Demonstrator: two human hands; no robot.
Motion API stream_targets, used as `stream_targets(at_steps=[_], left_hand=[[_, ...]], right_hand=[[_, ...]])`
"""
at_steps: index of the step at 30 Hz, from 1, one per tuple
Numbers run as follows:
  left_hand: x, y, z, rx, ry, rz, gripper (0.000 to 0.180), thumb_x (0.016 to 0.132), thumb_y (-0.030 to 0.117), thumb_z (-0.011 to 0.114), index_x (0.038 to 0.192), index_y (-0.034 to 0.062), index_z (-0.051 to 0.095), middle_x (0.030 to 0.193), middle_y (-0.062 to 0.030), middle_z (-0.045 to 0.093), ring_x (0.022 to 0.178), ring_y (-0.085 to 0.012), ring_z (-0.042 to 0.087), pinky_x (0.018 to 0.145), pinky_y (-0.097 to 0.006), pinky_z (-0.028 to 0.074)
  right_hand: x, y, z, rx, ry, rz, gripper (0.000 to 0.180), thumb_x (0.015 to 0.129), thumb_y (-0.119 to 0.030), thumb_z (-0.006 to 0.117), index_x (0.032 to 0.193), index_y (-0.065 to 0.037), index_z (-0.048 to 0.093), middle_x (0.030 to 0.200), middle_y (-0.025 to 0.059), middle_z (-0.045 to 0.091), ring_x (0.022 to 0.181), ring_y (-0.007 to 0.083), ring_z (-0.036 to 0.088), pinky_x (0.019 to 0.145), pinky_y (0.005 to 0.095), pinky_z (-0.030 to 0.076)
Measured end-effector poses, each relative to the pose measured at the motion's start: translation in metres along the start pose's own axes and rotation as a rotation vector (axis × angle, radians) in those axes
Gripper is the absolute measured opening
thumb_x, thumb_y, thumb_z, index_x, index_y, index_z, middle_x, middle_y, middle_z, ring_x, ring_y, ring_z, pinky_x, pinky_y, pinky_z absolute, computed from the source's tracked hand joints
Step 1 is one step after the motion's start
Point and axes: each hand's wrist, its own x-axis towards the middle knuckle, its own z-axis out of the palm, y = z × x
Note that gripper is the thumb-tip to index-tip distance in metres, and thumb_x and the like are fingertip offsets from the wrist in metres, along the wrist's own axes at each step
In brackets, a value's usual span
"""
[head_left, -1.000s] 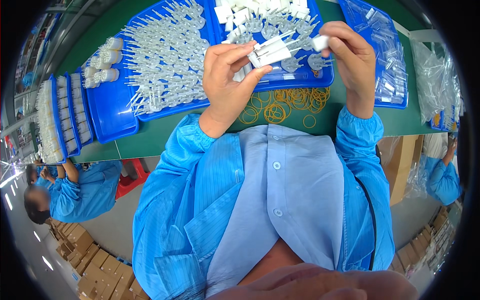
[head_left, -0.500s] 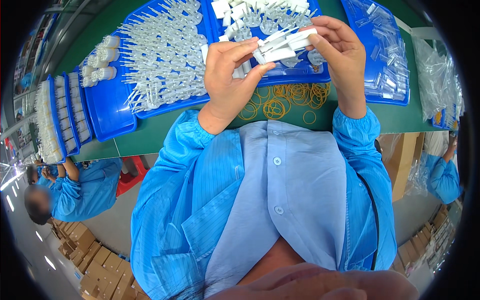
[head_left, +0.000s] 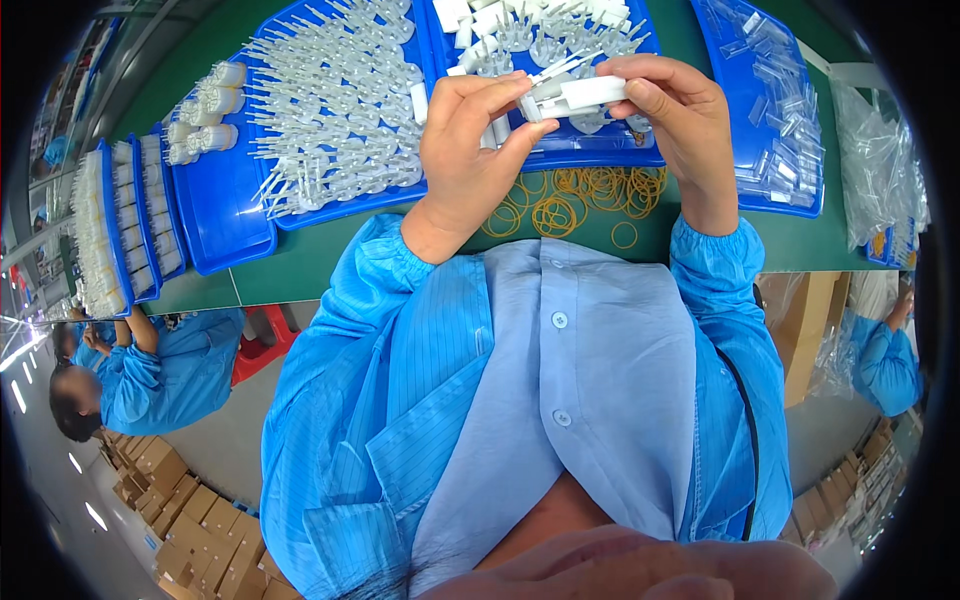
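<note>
Between the thumb and fingers of my left hand [head_left: 465,155] is a translucent white plastic piece with thin prongs [head_left: 534,104], its prongs fanning out to the right. My right hand [head_left: 685,125] pinches the right end of a white rectangular block [head_left: 595,94]. The block's left end meets the pronged piece; whether a prong sits inside it I cannot tell. Both hands are held over the middle blue tray [head_left: 600,157], where more white blocks [head_left: 490,18] and pronged pieces lie. My fingers partly hide the held parts.
A blue tray full of pronged pieces [head_left: 340,120] stands left, with bundled white parts [head_left: 215,105] beyond. Right is a tray of clear flat pieces [head_left: 780,150], then clear plastic bags [head_left: 870,170]. Yellow rubber bands [head_left: 555,215] lie on the green table. Co-workers [head_left: 170,370] sit at the left.
My right hand has come down slightly, and the block in it now lies lower, against the pronged piece. A lower white block seen separately before no longer shows apart. My left hand keeps its grip.
</note>
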Motion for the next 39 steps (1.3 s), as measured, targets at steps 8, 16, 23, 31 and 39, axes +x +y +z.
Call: stream_targets(at_steps=[8, 16, 23, 31, 39], left_hand=[[-0.005, -0.003, 0.0, -0.088, -0.058, -0.066, 0.048, 0.068, -0.001, 0.082, 0.111, 0.0043, 0.063, 0.107, -0.0083, 0.053, 0.098, -0.0193, 0.06, 0.084, -0.029, 0.054], [-0.001, 0.003, 0.007, -0.719, 0.023, -0.41, 0.038, 0.076, -0.012, 0.072, 0.11, -0.001, 0.059, 0.111, -0.0103, 0.054, 0.118, -0.0255, 0.055, 0.099, -0.036, 0.051], [0.0, 0.004, -0.003, -0.78, 0.017, -0.575, 0.043, 0.079, -0.016, 0.065, 0.12, -0.007, 0.054, 0.125, -0.0159, 0.053, 0.119, -0.0249, 0.054, 0.102, -0.037, 0.048], [0.005, 0.004, -0.005, -0.563, 0.098, -0.365, 0.04, 0.08, -0.016, 0.064, 0.118, -0.0068, 0.055, 0.122, -0.0102, 0.044, 0.115, -0.0261, 0.056, 0.096, -0.037, 0.054], [0.0, 0.001, -0.005, -0.618, 0.123, -0.391, 0.042, 0.079, -0.016, 0.065, 0.119, -0.007, 0.054, 0.12, -0.0099, 0.046, 0.116, -0.0264, 0.056, 0.098, -0.037, 0.052]], right_hand=[[-0.003, -0.001, 0.018, -0.111, -0.028, -0.005, 0.015, 0.089, 0.0, 0.062, 0.101, 0.004, 0.07, 0.103, 0.0127, 0.065, 0.087, 0.0175, 0.066, 0.076, 0.0256, 0.057], [-0.003, 0.001, 0.019, -0.33, -0.02, -0.123, 0.015, 0.084, 0.0, 0.067, 0.098, 0.0, 0.072, 0.098, 0.0076, 0.066, 0.082, 0.0136, 0.064, 0.071, 0.0231, 0.052], [0.002, -0.022, -0.011, -0.578, 0.249, -0.313, 0.013, 0.085, -0.007, 0.069, 0.097, -0.002, 0.072, 0.09, 0.0043, 0.069, 0.083, 0.0124, 0.063, 0.071, 0.023, 0.05], [0.034, -0.041, -0.06, -1.089, 0.352, -0.12, 0.017, 0.085, -0.014, 0.065, 0.093, 0.0, 0.07, 0.086, 0.0142, 0.07, 0.076, 0.0281, 0.066, 0.067, 0.0343, 0.05], [0.111, 0.017, -0.092, -1.348, -0.2, -0.109, 0.019, 0.08, -0.019, 0.066, 0.091, -0.005, 0.072, 0.087, 0.0169, 0.067, 0.084, 0.0346, 0.063, 0.075, 0.042, 0.049]])
